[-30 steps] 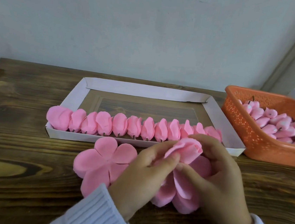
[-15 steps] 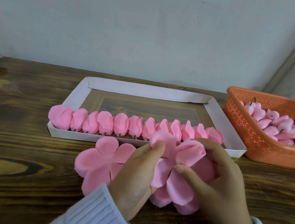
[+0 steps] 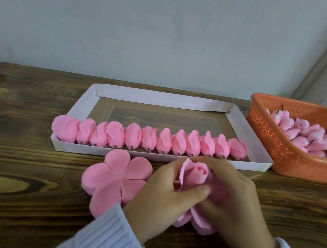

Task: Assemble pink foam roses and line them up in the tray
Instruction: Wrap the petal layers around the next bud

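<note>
- The step in hand is wrapping one rose [image 3: 195,174]. Both hands hold it low over the wooden surface [image 3: 21,168], and its rolled centre shows between the fingertips.
- The left hand [image 3: 162,197] curls round the rose's left side, its thumb pressing a petal across the front.
- The right hand [image 3: 238,195] cups the rose from the right and behind, its fingers [image 3: 217,164] bent over the top. Both hands grip the rose.
- Below the fingers, the outer petals [image 3: 202,224] of the same rose hang loose and unwrapped, so the flower looks about half built.
- Just left of the fingers, partly under the left wrist, a flat petal piece [image 3: 115,181] lies on the surface untouched. It is probably stock for a later layer.
- Just beyond the fingers stands the tray [image 3: 245,131]. The finished roses [image 3: 148,139] run side by side along its near wall from end to end.
- Well to the right of the fingers, an orange basket [image 3: 268,148] holds a heap of buds [image 3: 309,138].
- The next move calls for folding the loose petals up round the centre one by one. The pressure should be light, since foam is likely to crease or spring open.
- The near row looks full, so placing this rose probably means reaching over the row without knocking it.
</note>
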{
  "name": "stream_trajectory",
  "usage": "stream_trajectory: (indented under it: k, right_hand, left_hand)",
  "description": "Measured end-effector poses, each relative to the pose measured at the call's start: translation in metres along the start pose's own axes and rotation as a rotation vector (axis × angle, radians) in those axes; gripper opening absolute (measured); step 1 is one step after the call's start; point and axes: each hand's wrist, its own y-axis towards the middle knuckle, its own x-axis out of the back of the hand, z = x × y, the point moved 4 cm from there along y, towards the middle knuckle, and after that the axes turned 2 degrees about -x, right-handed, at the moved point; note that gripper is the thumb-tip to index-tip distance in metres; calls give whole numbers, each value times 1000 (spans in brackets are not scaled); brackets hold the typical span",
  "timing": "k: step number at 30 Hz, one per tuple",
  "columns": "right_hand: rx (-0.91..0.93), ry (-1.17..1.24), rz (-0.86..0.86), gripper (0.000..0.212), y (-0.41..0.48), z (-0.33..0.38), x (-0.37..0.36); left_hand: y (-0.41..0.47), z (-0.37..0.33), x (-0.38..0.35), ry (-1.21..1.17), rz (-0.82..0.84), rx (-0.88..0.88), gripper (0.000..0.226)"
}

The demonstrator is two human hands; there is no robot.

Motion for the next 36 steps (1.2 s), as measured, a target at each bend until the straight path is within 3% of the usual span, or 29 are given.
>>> stream_trajectory:
  k: [3,8,20,25,36]
  right_hand:
    - [9,-33,-9,35,-1,0,-1]
    - [-88,89,-50,52,-4,-9,1]
    - [-93,299,-21,44,-1,-6,0]
    - [-73,352,23,42,-2,-3,1]
    - [-2,314,45,50,-3,0,-3]
  left_hand:
    - [1,1,-1,-10,-2,3,17]
    - [1,6,-1,-80,-63,53,29]
    - [-1,-2,-4,-100,31,-10,10]
    - [0,-5,-5,-116,105,-27,17]
    - [1,1,-7,-179,-104,-28,23]
